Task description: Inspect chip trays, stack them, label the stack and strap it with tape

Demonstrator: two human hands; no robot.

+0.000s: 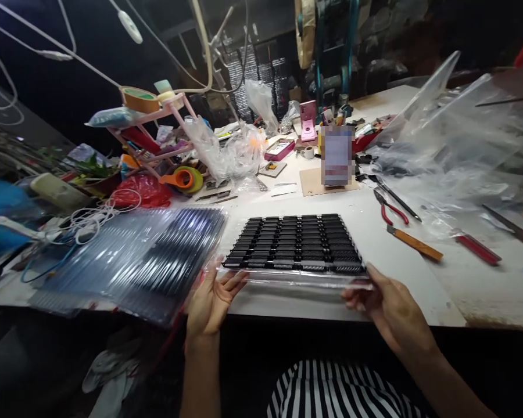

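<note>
A clear plastic tray [296,280] lies in front of me, its near edge by the table's front. Rows of small black comb-like parts [293,242] fill it. My left hand [210,299] grips the near left corner, thumb at the side and fingers beneath the rim. At the near right corner, my right hand [390,305] holds the same tray, thumb on the edge and fingers curled under. Left of it sits a stack of similar clear trays [135,255], some with dark contents; their details blur under the glare.
Pliers with red handles [390,212], a wooden-handled tool [414,242] and a red-handled tool [478,248] lie on the right. Clear plastic bags [453,139] are heaped behind them. A phone-like screen [336,155] stands at the back, near a pink rack [157,125] with tape rolls.
</note>
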